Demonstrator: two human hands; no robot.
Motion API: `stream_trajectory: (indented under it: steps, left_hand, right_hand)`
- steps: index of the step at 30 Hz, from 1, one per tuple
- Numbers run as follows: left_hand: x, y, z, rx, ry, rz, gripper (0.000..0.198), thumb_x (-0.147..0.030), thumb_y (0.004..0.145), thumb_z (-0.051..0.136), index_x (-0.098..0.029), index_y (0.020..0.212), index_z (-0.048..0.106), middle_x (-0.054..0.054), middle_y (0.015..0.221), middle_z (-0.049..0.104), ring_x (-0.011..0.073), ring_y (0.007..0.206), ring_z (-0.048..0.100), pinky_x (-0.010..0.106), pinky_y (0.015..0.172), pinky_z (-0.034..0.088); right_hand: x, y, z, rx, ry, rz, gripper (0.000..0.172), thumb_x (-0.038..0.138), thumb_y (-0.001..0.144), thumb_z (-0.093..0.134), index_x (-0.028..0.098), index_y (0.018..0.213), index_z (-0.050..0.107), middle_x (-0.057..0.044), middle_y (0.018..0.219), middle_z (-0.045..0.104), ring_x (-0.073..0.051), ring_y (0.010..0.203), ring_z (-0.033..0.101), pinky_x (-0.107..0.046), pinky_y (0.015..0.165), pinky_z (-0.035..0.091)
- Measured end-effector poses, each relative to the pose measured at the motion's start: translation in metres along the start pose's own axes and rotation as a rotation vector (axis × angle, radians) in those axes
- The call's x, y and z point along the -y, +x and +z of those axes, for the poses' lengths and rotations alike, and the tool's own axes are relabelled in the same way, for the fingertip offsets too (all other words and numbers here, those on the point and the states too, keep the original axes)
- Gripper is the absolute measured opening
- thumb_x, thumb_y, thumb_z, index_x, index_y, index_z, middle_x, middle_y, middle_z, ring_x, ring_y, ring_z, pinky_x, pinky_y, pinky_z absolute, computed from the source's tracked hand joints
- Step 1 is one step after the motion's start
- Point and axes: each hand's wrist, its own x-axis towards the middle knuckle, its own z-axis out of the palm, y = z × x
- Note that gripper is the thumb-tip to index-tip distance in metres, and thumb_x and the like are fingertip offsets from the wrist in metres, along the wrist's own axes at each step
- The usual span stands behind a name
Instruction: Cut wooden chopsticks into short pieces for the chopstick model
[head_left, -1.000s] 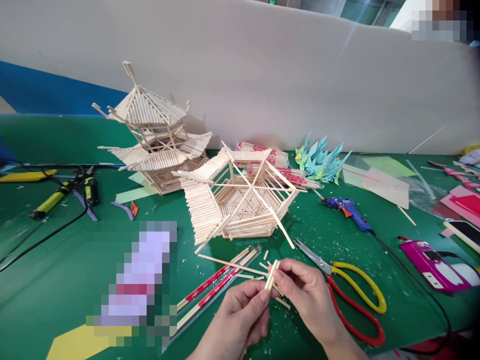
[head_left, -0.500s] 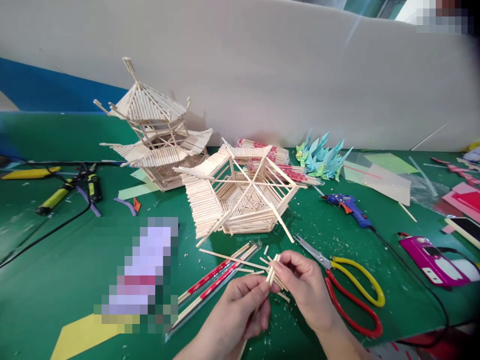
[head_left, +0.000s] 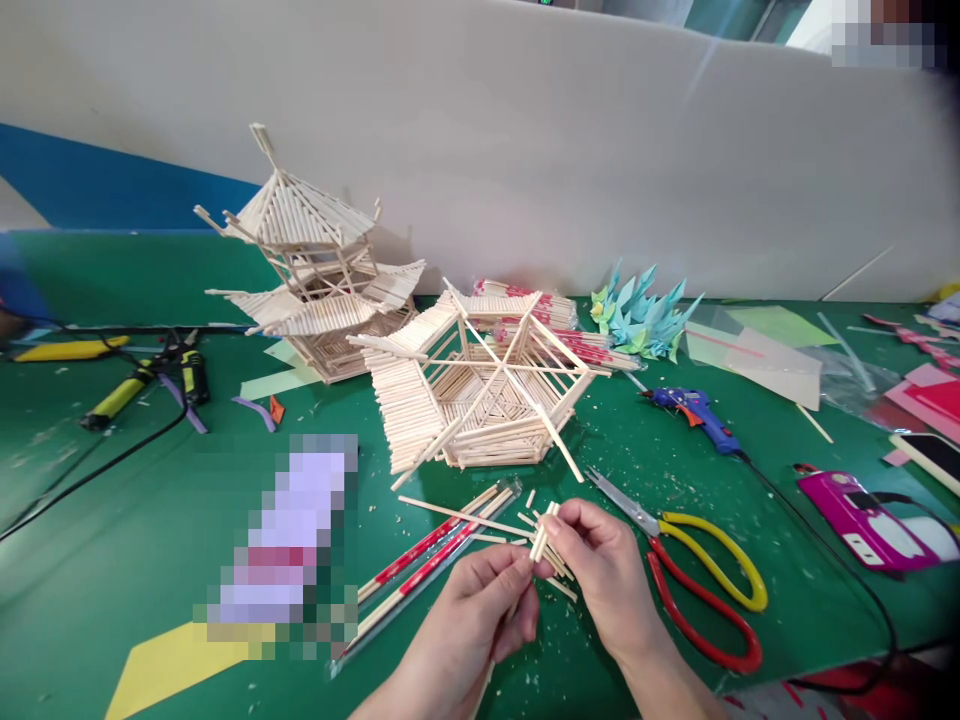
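Low in the middle of the view, my left hand (head_left: 472,625) and my right hand (head_left: 604,575) meet over the green table. Both pinch a small bundle of short cut wooden sticks (head_left: 544,532), held upright between the fingertips. Beneath them lie loose sticks and wrapped chopsticks (head_left: 435,560) with red print. Just behind stands a half-built hexagonal stick roof (head_left: 472,390), open side up. A finished stick pagoda (head_left: 315,280) stands behind it to the left.
Red-and-yellow-handled scissors (head_left: 697,590) lie right of my hands, a blue glue gun (head_left: 694,412) beyond them. Yellow-handled pliers (head_left: 142,375) and a black cable lie at far left. Teal paper cranes (head_left: 641,320), coloured paper and a pink case (head_left: 870,515) fill the right side.
My hands have stayed close together on the stick bundle, shifting it slightly between the fingertips. The view has drifted a little; nothing on the table has moved.
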Motion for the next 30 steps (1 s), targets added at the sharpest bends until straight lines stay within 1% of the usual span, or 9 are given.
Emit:
stream_trajectory:
  steps: [5, 10, 13, 17, 22, 26, 28, 30]
  left_hand:
    - [0.0, -0.001, 0.002, -0.047, 0.08, 0.002, 0.026, -0.035, 0.074, 0.057, -0.01, 0.077, 0.062, -0.004, 0.046, 0.044, 0.0061, 0.043, 0.026, 0.022, 0.044, 0.012]
    - [-0.001, -0.002, 0.003, -0.096, 0.165, 0.019, 0.03, -0.041, 0.071, 0.058, -0.012, 0.075, 0.062, -0.004, 0.046, 0.043, 0.0078, 0.045, 0.028, 0.022, 0.046, 0.015]
    - [-0.002, -0.003, 0.004, -0.125, 0.214, 0.027, 0.032, -0.044, 0.069, 0.059, -0.013, 0.072, 0.062, -0.004, 0.045, 0.042, 0.0087, 0.046, 0.029, 0.022, 0.047, 0.016]
    - [-0.003, -0.004, 0.004, -0.132, 0.258, 0.041, 0.033, -0.046, 0.069, 0.057, -0.012, 0.071, 0.062, -0.005, 0.045, 0.04, 0.0093, 0.048, 0.029, 0.021, 0.049, 0.018]
    - [-0.002, -0.002, 0.004, -0.123, 0.28, 0.054, 0.031, -0.043, 0.071, 0.056, -0.012, 0.07, 0.062, -0.005, 0.046, 0.038, 0.0092, 0.047, 0.028, 0.022, 0.048, 0.017]
    - [-0.002, -0.003, 0.004, -0.133, 0.269, 0.059, 0.032, -0.044, 0.069, 0.058, -0.012, 0.067, 0.062, -0.005, 0.045, 0.037, 0.009, 0.047, 0.028, 0.022, 0.047, 0.015]
    - [-0.003, -0.003, 0.004, -0.148, 0.259, 0.063, 0.031, -0.044, 0.069, 0.058, -0.012, 0.068, 0.062, -0.005, 0.045, 0.038, 0.0088, 0.046, 0.028, 0.022, 0.046, 0.015]
    - [-0.004, -0.004, 0.002, -0.16, 0.255, 0.066, 0.03, -0.042, 0.07, 0.058, -0.012, 0.069, 0.062, -0.005, 0.045, 0.038, 0.0084, 0.046, 0.027, 0.022, 0.046, 0.014]
  right_hand:
    - [0.002, -0.001, 0.001, -0.003, -0.006, -0.024, 0.028, 0.032, 0.078, 0.053, 0.018, 0.055, 0.046, 0.006, 0.046, 0.046, -0.008, 0.046, 0.038, -0.02, 0.045, 0.031]
    - [0.001, -0.003, 0.003, -0.015, -0.001, -0.029, 0.027, 0.032, 0.078, 0.054, 0.019, 0.056, 0.047, 0.005, 0.047, 0.049, -0.01, 0.048, 0.041, -0.021, 0.047, 0.034]
    - [-0.001, -0.003, 0.003, -0.024, -0.003, -0.032, 0.027, 0.032, 0.078, 0.054, 0.018, 0.055, 0.047, 0.006, 0.047, 0.048, -0.009, 0.047, 0.041, -0.02, 0.047, 0.033]
    - [-0.002, -0.004, 0.002, -0.029, -0.012, -0.034, 0.027, 0.032, 0.078, 0.054, 0.019, 0.056, 0.047, 0.006, 0.048, 0.048, -0.009, 0.048, 0.041, -0.02, 0.047, 0.034]
    - [-0.003, -0.003, 0.003, -0.04, -0.044, -0.04, 0.029, 0.034, 0.077, 0.054, 0.019, 0.054, 0.044, 0.006, 0.047, 0.043, -0.009, 0.048, 0.037, -0.02, 0.046, 0.033]
    - [-0.005, -0.003, 0.004, -0.036, -0.094, -0.045, 0.03, 0.036, 0.078, 0.052, 0.019, 0.054, 0.043, 0.006, 0.049, 0.04, -0.009, 0.048, 0.036, -0.02, 0.045, 0.032]
    - [-0.005, -0.002, 0.001, -0.037, -0.137, -0.049, 0.03, 0.037, 0.078, 0.05, 0.019, 0.056, 0.044, 0.006, 0.051, 0.037, -0.009, 0.048, 0.034, -0.02, 0.044, 0.032]
    - [-0.004, 0.001, -0.008, -0.067, -0.201, -0.066, 0.029, 0.038, 0.08, 0.047, 0.019, 0.059, 0.044, 0.006, 0.053, 0.034, -0.009, 0.049, 0.032, -0.02, 0.044, 0.031]
